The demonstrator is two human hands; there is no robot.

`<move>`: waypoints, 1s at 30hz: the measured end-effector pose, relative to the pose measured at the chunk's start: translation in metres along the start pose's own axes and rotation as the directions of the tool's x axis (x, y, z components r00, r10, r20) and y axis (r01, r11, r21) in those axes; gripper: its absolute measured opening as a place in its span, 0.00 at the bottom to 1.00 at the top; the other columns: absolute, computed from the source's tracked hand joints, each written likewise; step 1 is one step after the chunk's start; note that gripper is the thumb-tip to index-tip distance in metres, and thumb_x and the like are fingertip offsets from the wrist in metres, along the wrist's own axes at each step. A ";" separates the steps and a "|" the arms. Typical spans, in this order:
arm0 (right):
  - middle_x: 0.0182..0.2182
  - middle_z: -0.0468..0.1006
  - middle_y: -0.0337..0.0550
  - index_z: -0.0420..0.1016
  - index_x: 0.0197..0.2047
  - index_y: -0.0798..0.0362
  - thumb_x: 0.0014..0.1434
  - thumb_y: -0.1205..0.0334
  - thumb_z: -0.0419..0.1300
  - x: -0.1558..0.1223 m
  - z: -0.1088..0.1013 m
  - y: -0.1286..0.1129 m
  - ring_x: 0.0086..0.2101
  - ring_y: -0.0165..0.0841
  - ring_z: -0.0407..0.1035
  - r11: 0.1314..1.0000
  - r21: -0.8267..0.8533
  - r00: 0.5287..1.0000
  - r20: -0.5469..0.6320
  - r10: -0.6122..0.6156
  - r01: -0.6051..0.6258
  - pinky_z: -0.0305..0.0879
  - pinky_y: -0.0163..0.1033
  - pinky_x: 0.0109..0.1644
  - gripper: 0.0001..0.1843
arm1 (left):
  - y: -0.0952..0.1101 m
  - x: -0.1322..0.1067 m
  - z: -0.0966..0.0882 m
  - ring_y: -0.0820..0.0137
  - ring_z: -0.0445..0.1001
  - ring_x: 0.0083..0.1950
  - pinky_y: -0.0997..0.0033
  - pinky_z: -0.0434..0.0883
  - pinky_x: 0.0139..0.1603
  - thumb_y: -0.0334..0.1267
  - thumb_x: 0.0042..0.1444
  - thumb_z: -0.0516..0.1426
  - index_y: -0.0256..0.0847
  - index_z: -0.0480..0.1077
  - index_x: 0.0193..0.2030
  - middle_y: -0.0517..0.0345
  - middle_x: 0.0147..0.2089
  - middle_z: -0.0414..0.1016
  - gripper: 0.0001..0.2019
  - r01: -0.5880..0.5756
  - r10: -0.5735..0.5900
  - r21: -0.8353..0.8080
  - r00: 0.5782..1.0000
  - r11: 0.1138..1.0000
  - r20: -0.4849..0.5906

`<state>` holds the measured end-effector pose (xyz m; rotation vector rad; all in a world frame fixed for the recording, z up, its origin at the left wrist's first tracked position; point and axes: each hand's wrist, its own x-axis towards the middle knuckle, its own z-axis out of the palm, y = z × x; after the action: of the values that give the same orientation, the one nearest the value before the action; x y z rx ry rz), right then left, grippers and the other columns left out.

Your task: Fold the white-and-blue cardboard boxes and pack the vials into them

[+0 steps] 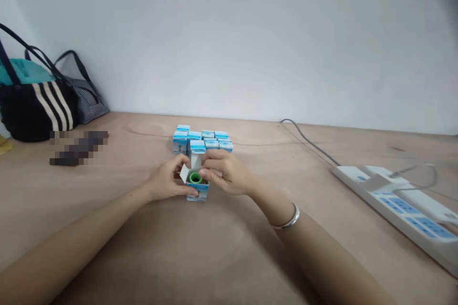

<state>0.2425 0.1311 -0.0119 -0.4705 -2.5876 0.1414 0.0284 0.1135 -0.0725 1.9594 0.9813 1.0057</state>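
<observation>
Head view, live from my screen: left hand (166,180) clenched round open blue-and-white carton (197,193), fingers wrapped on its near side. Right hand (223,170) grasping carton top, fingers pressed beside white flap (185,173). Green ring (195,177) sitting in carton mouth, mid-tabletop (250,257), just before cluster of matching boxes (202,140). I've got power strip (393,205) by right edge, striped tote bag (36,105) in far left corner.

Soft, even light; slightly hazy picture
</observation>
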 end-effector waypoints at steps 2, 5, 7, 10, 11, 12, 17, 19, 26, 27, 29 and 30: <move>0.26 0.70 0.44 0.69 0.23 0.54 0.66 0.55 0.47 -0.001 -0.003 0.003 0.29 0.30 0.63 0.999 0.032 1.000 -0.018 0.020 -0.019 0.60 0.36 0.37 0.23 | -0.004 -0.002 0.003 0.70 0.71 0.35 0.72 0.71 0.31 0.47 0.37 0.68 0.41 0.62 0.40 0.62 0.34 0.69 0.26 -0.036 0.040 0.056 0.996 0.998 -0.075; 0.24 0.72 0.42 0.72 0.26 0.55 0.61 0.56 0.55 -0.005 -0.005 0.008 0.28 0.30 0.65 0.995 0.082 0.998 -0.007 0.054 -0.054 0.61 0.36 0.36 0.16 | -0.009 -0.005 0.005 0.67 0.72 0.40 0.67 0.72 0.37 0.51 0.38 0.67 0.41 0.64 0.41 0.57 0.39 0.71 0.26 -0.159 0.197 0.230 0.968 0.960 -0.155; 0.27 0.75 0.42 0.73 0.30 0.55 0.58 0.57 0.60 -0.007 -0.004 0.011 0.30 0.31 0.67 0.990 0.111 0.996 -0.007 0.085 -0.084 0.62 0.36 0.37 0.10 | -0.010 -0.005 0.003 0.62 0.71 0.46 0.61 0.72 0.45 0.53 0.37 0.66 0.40 0.66 0.40 0.51 0.44 0.71 0.27 -0.267 0.382 0.448 0.905 0.853 -0.189; 0.28 0.76 0.43 0.74 0.33 0.55 0.55 0.58 0.63 -0.007 -0.004 0.012 0.32 0.32 0.68 0.989 0.111 0.995 -0.016 0.097 -0.094 0.63 0.37 0.38 0.08 | -0.009 -0.006 -0.004 0.58 0.69 0.52 0.53 0.65 0.56 0.54 0.40 0.65 0.42 0.69 0.39 0.50 0.48 0.72 0.23 -0.392 0.671 0.753 0.736 0.528 -0.088; 0.28 0.76 0.43 0.74 0.33 0.55 0.55 0.59 0.63 -0.007 -0.005 0.011 0.32 0.32 0.68 0.992 0.102 0.997 -0.008 0.081 -0.080 0.63 0.37 0.39 0.07 | -0.008 -0.005 -0.006 0.58 0.69 0.53 0.52 0.64 0.58 0.54 0.43 0.64 0.43 0.69 0.39 0.51 0.47 0.73 0.21 -0.427 0.725 0.796 0.688 0.429 -0.022; 0.28 0.76 0.43 0.75 0.33 0.55 0.56 0.60 0.62 -0.006 -0.006 0.010 0.33 0.32 0.68 0.994 0.091 0.998 0.006 0.058 -0.058 0.63 0.37 0.40 0.07 | -0.007 -0.005 -0.008 0.59 0.70 0.54 0.53 0.63 0.60 0.52 0.45 0.63 0.44 0.69 0.39 0.53 0.48 0.74 0.19 -0.467 0.752 0.807 0.657 0.362 0.044; 0.30 0.74 0.44 0.78 0.38 0.53 0.60 0.66 0.56 -0.002 -0.008 0.002 0.33 0.31 0.67 0.999 0.005 0.993 0.109 -0.036 0.036 0.62 0.36 0.39 0.09 | -0.004 -0.001 -0.011 0.59 0.64 0.62 0.52 0.63 0.61 0.46 0.50 0.61 0.41 0.65 0.36 0.49 0.52 0.73 0.13 -0.577 0.696 0.682 0.705 0.450 0.137; 0.30 0.73 0.44 0.79 0.39 0.52 0.60 0.67 0.56 -0.002 -0.008 -0.001 0.32 0.30 0.67 0.999 -0.042 0.991 0.136 -0.014 0.020 0.61 0.35 0.38 0.10 | -0.005 0.000 -0.009 0.56 0.60 0.65 0.47 0.61 0.62 0.46 0.49 0.62 0.40 0.63 0.36 0.47 0.52 0.73 0.15 -0.551 0.661 0.652 0.744 0.521 0.101; 0.34 0.71 0.44 0.76 0.35 0.54 0.59 0.71 0.54 -0.005 -0.006 -0.006 0.33 0.30 0.65 0.990 -0.140 0.986 0.162 0.035 -0.012 0.60 0.36 0.40 0.09 | -0.007 -0.001 0.003 0.58 0.65 0.62 0.44 0.55 0.66 0.46 0.50 0.60 0.41 0.62 0.40 0.50 0.50 0.75 0.15 -0.523 0.646 0.648 0.761 0.554 0.062; 0.35 0.71 0.45 0.74 0.36 0.55 0.60 0.71 0.52 -0.005 -0.005 -0.006 0.34 0.30 0.65 0.989 -0.146 0.987 0.157 0.039 -0.015 0.60 0.36 0.40 0.10 | -0.008 -0.001 0.004 0.58 0.67 0.61 0.46 0.58 0.65 0.45 0.51 0.60 0.41 0.62 0.40 0.50 0.50 0.75 0.15 -0.530 0.646 0.631 0.761 0.566 0.060; 0.35 0.71 0.45 0.71 0.37 0.55 0.61 0.72 0.50 -0.006 -0.003 -0.006 0.34 0.30 0.65 0.991 -0.128 0.989 0.138 0.047 -0.029 0.60 0.35 0.39 0.10 | -0.011 -0.003 0.006 0.59 0.69 0.58 0.52 0.66 0.59 0.44 0.51 0.60 0.41 0.61 0.39 0.48 0.51 0.74 0.15 -0.534 0.635 0.584 0.772 0.611 0.042; 0.36 0.70 0.45 0.70 0.37 0.55 0.61 0.72 0.49 -0.008 -0.002 -0.006 0.33 0.30 0.64 0.993 -0.109 0.990 0.133 0.051 -0.037 0.60 0.34 0.37 0.09 | -0.013 -0.004 0.007 0.60 0.71 0.56 0.55 0.69 0.55 0.43 0.50 0.60 0.41 0.60 0.39 0.47 0.51 0.74 0.15 -0.528 0.623 0.557 0.781 0.641 0.024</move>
<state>0.2477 0.1223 -0.0128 -0.5755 -2.7283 0.0525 0.0294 0.1142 -0.0875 2.8240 0.7754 1.3734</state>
